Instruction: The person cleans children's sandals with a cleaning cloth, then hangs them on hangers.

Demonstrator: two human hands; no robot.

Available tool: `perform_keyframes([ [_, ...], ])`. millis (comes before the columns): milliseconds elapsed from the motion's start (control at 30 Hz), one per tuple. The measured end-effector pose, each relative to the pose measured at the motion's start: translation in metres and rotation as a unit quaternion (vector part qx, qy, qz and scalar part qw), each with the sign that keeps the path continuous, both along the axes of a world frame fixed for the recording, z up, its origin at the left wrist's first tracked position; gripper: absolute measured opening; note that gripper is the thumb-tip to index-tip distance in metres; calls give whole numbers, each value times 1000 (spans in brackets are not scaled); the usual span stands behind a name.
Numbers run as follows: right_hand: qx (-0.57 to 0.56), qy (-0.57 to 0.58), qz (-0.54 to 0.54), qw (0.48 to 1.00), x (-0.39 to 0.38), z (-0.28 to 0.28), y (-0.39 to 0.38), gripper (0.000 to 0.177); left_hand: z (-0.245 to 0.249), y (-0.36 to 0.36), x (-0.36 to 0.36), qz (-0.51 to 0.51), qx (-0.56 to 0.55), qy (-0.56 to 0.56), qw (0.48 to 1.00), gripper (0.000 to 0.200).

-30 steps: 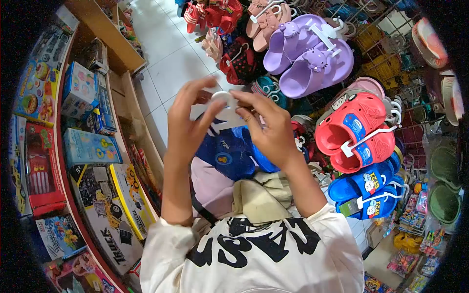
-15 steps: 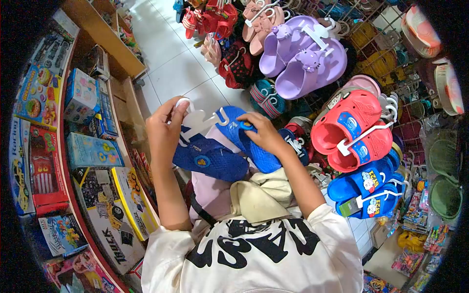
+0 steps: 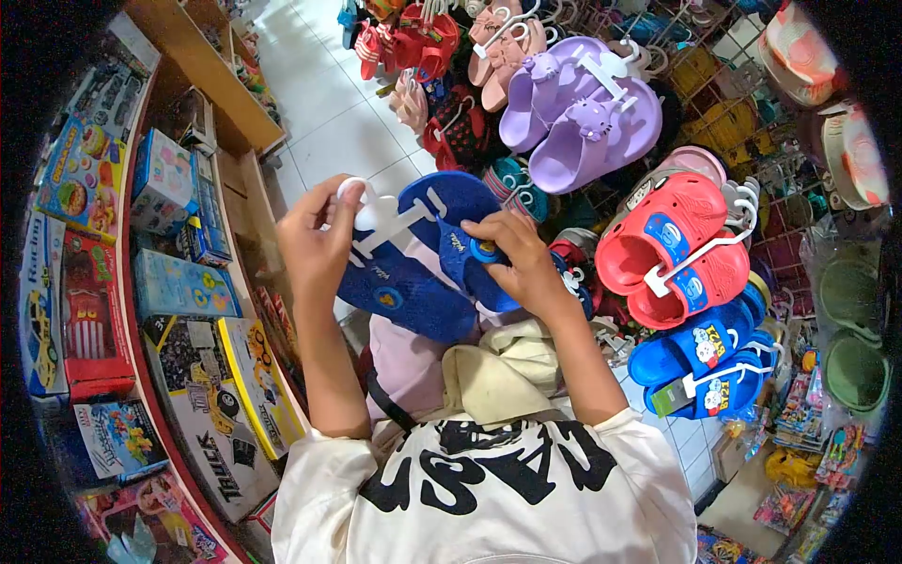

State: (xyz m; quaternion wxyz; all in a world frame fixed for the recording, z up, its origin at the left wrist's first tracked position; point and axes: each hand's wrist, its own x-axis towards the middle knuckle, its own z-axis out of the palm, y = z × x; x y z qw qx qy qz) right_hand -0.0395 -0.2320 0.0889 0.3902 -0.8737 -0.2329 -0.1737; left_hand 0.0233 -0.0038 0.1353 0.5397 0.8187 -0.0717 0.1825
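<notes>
In my left hand [image 3: 319, 230] is the looped top of a white plastic hanger [image 3: 381, 214], pinched between thumb and fingers. From the hanger hangs a pair of dark blue sandals: the left sandal [image 3: 404, 305] lies tilted toward me, and the right sandal [image 3: 451, 195] has its inner sole facing up. My right hand [image 3: 512, 258] grips the strap of the right sandal beside its round blue and yellow badge. The hanger's hooked arms reach both sandals.
Lilac sandals [image 3: 587, 117], red clogs [image 3: 672, 249] and bright blue slippers [image 3: 705, 352] hang on a wire rack at the right. A shelf of boxed toys [image 3: 211, 414] runs along the left. White floor tiles [image 3: 329, 103] show ahead.
The right sandal has turned so that its inner sole and strap show more, and my right hand has shifted slightly down and right with it. The left hand stays on the hanger.
</notes>
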Motion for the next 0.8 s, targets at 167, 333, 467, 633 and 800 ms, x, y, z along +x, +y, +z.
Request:
perform_keyframes([
  [167,-18,-8,-23,1000,-5,24,0,46,33,-10,-2,-77,50,-103,990,11],
  [333,-45,-118,-74,989,18,78,-2,41,66,-29,9,-115,168,-273,940,9],
  [467,-61,-147,-71,985,41,109,1,30,76,-40,26,-139,160,-282,936,10],
  [633,-27,-100,14,994,73,121,-5,24,78,-50,49,-131,153,-302,932,9],
  [800,-39,-68,36,996,101,121,-9,20,77,-62,71,-100,129,-327,931,10],
])
